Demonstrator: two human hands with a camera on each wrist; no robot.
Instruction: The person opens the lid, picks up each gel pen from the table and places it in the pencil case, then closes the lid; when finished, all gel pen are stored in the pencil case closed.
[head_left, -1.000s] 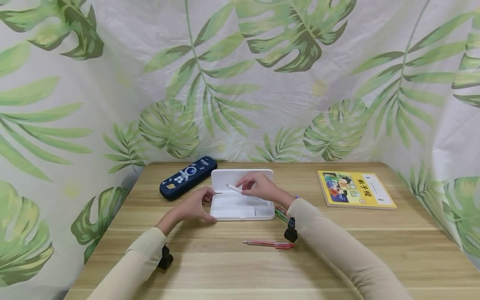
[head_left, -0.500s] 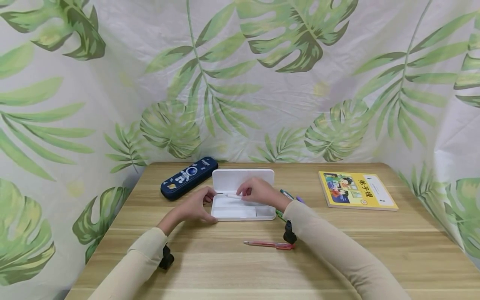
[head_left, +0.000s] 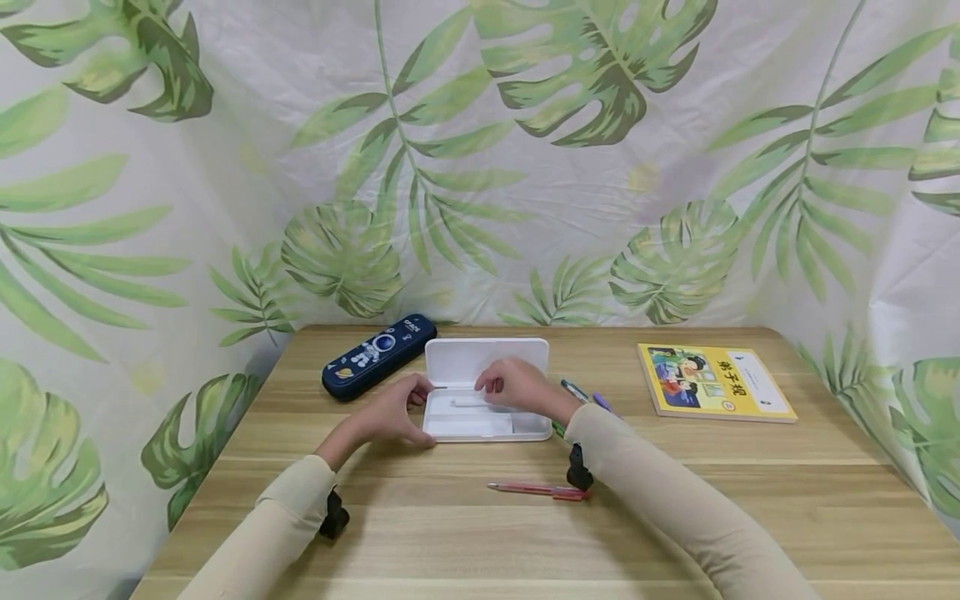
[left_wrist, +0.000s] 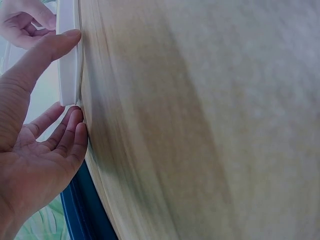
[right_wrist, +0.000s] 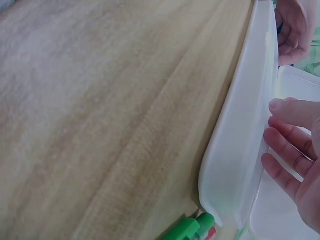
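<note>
A white pencil case [head_left: 487,363] lies with its lid raised on the wooden table. My left hand [head_left: 390,408] holds its left end, thumb on the front edge and fingers by the side; the left wrist view shows that thumb [left_wrist: 70,37] against the white wall. Inside the tray lies a slim white pen [head_left: 467,404], its right part under my right hand [head_left: 513,385]. That hand hovers low over the case with loosely bent fingers. In the right wrist view, nothing shows between the thumb and fingers [right_wrist: 282,145], though the pen itself is out of sight there.
A navy astronaut pencil case [head_left: 378,357] stands behind the left hand. A red pen [head_left: 536,491] lies in front. Beside the white case's right end, partly behind the right forearm, are green [head_left: 558,429], teal [head_left: 574,390] and purple [head_left: 602,402] pens. A yellow book [head_left: 715,382] lies far right.
My right hand has lowered the white pen from above the hinge into the tray, and its fingers appear to have let go. The left hand stays on the case.
</note>
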